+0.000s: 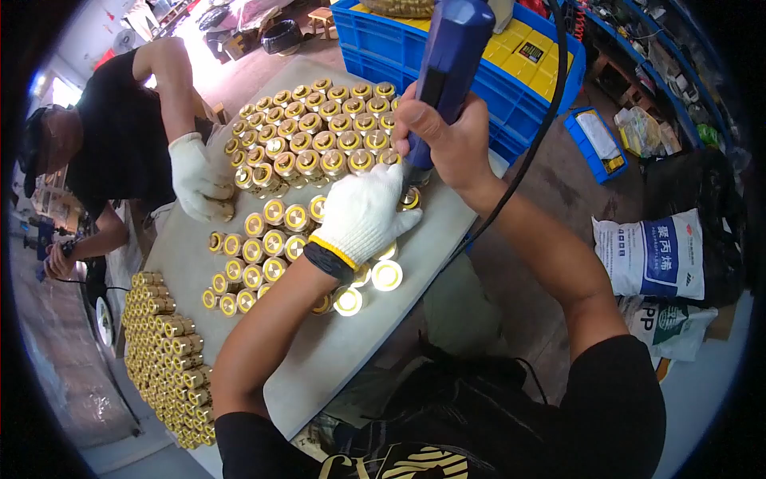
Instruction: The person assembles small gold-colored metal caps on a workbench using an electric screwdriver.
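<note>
At the tool end, our bare right hand [447, 137] has its fingers wrapped round a dark-blue plastic power tool [463, 44], tip down, likely to bear on the work. Our white-knit-gloved left hand [359, 209] pinches a short brass-and-yellow cylinder [411, 197] under it, seemingly against spinning. Beyond, matching yellow-ringed metal cylinders [301, 141] stand grouped on our grey tabletop [331, 351], presumably for easy reach; a co-worker's gloved hand [198, 176] sits at their left end.

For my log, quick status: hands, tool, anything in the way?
Right hand gripping blue tool. Gloved left hand at a brass part by the tool's lower end. Black cable close by, possible snag.
</note>
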The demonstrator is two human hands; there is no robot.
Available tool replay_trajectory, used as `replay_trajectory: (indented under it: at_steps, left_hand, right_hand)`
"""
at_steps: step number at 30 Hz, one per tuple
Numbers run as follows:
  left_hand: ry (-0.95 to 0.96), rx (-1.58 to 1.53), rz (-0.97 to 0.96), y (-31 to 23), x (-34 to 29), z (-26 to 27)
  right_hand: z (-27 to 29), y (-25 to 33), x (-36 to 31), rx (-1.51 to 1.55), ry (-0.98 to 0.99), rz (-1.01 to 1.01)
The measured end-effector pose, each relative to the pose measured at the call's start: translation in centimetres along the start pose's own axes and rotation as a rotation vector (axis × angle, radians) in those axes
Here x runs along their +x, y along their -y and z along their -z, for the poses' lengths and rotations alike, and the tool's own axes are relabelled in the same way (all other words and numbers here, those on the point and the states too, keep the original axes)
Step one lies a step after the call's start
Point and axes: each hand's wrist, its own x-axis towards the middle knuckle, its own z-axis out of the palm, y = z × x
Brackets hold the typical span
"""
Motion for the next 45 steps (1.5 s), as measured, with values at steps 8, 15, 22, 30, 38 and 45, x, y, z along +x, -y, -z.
replay_trajectory:
  at_steps: [8,15,22,30,38,45]
  left_hand:
    - [-0.045,-0.219,0.021,1.3,-0.1,-3.0]
    - [-0.136,-0.239,0.005,1.0,0.2,-3.5]
    - [-0.015,-0.29,-0.037,1.8,0.3,-2.7]
    - [-0.091,-0.271,-0.094,1.7,0.4,-4.0]
    - [-0.179,-0.322,-0.115,2.1,0.8,-5.1]
    - [-0.066,-0.279,-0.166,0.6,-1.5,-2.2]
  right_hand:
    - [-2.0,0.5,-0.1,-0.063,-0.007,0.042]
    - [-1.9,0.3,-0.6,-0.159,0.026,0.049]
    - [-1.8,0.2,-0.9,-0.07,0.022,0.018]
    - [-2.4,-0.4,-1.9,-0.146,-0.094,0.087]
    - [-3.7,-0.1,-2.3,-0.237,-0.257,0.191]
    - [0.1,2.5,1.8,0.167,-0.251,0.109]
